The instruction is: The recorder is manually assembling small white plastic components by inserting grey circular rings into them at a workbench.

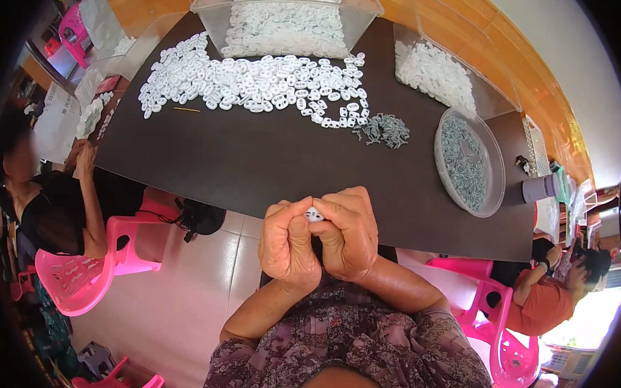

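Close to my body, just over the table's near edge, my left hand [289,242] and my right hand [345,231] meet. Thumbs and fingers of both pinch one small white plastic piece [314,214] with dark openings, its sides covered by my fingertips. Beyond them on the dark table lies a wide heap of white oval plastic pieces with holes [246,82]. Next to its right end is a small pile of grey screw-like pins [386,130]. More such pins fill a round clear tub [494,193] farther right.
Clear bins of white pieces [286,22] [434,75] stand along the back. A thin yellowish stick [187,109] lies on the table [236,154]; a grey-purple cup [540,188] stands at its right end. People sit at left [57,206] and right [543,298] on pink chairs.
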Motion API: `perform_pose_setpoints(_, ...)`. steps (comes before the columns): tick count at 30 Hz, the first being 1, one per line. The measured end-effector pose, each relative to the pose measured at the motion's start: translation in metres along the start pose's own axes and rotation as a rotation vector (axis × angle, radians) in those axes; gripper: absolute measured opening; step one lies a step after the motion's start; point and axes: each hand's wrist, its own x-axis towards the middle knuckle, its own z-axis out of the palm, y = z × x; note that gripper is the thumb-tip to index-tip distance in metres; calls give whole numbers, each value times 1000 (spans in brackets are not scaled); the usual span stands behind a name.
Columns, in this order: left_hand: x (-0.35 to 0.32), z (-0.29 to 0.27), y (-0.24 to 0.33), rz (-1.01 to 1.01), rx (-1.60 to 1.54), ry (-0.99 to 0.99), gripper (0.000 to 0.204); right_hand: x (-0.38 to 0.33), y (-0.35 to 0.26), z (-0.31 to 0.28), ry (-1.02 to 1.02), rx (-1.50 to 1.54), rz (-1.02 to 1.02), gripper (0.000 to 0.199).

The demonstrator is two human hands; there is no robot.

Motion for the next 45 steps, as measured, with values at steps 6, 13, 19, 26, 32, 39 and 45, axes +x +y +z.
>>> perform_pose_setpoints(6, 3, 1, 0, -18, -81, -44, 19, 5, -2, -11, -53, -18, 29, 33)
perform_pose_setpoints(13, -1, -1, 0, -261, -43, -242, 23, -3, 9, -26, -28, -49, 124, 26)
perform_pose_setpoints(19, 3, 13, -4, -575, -415, -361, 26, -12, 4, -44, 54, 224, 578, 19)
perform_pose_setpoints(26, 3, 20, -3, -583, -465, -348, 21, -11, 5, -55, -1, 287, 625, 16)
perform_pose_setpoints(32, 3, 21, -5, -584, -440, -307, 19, -17, 12, -55, -74, 292, 591, 18)
perform_pose_setpoints(39, 4, 22, -6, -581, -452, -348, 19, -15, 12, -57, -85, 255, 616, 18)
perform_pose_setpoints(45, 4, 20, -1, -613, -300, -351, 24, -3, 16, -67, -43, 137, 549, 18)
